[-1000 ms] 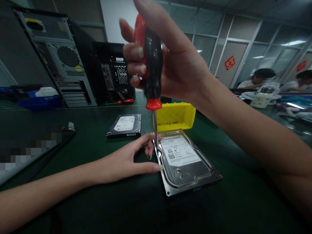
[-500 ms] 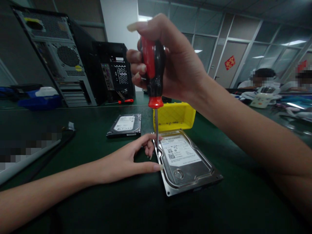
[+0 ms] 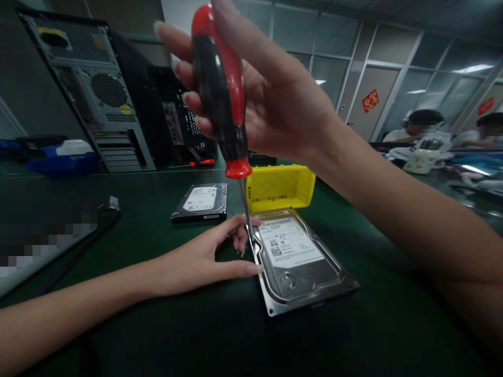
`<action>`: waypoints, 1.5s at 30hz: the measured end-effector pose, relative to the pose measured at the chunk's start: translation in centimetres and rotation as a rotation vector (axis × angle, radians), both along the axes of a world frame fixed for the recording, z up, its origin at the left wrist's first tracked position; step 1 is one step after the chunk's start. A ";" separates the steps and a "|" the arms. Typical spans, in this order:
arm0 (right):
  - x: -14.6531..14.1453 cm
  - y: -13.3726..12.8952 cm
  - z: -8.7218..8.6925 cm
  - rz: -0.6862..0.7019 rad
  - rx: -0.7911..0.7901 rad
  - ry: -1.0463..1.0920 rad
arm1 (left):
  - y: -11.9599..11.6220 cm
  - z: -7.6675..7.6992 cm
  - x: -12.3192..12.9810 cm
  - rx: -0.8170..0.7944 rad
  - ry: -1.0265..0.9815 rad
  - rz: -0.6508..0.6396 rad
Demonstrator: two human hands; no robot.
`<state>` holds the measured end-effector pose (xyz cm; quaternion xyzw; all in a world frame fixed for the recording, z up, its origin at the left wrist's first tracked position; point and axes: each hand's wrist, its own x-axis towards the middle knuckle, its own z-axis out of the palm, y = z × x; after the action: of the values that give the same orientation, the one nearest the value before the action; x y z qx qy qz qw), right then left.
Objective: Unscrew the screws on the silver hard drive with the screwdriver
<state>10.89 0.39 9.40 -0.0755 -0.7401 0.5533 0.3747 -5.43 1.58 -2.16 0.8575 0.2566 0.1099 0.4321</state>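
Note:
A silver hard drive [image 3: 302,283] with a white label lies on the dark green table. My left hand [image 3: 204,259] steadies its left edge, index finger and thumb pressed on the metal, the other fingers curled beside it. Above the drive, my right hand [image 3: 271,89] holds a red and black screwdriver [image 3: 223,99] by its handle, the thumb along it and the fingers loosely around the far side. The screwdriver leans with its top to the left. Its shaft runs down to the drive's left edge, near my left index finger; whether the tip sits in a screw is too small to tell.
Behind the drive stands a yellow bin [image 3: 281,188] with small dark bits inside. A second hard drive [image 3: 200,201] lies to its left. Farther back are a computer tower [image 3: 129,99], a black case [image 3: 186,115], another red-handled tool [image 3: 202,163] and a blue tray [image 3: 63,163].
The screwdriver's handle has tipped to the left from nearly upright, with its tip staying at the drive's edge. My right fingers have loosened and shifted around the handle. My left hand has stayed put.

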 end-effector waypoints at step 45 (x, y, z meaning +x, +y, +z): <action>-0.2 0.3 -0.2 -0.041 -0.160 0.128 | 0.0 0.1 -0.1 -0.025 0.014 -0.001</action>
<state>10.66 0.71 9.24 -0.0847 -0.6665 0.6063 0.4254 -5.48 1.57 -2.11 0.8530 0.2608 0.1004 0.4409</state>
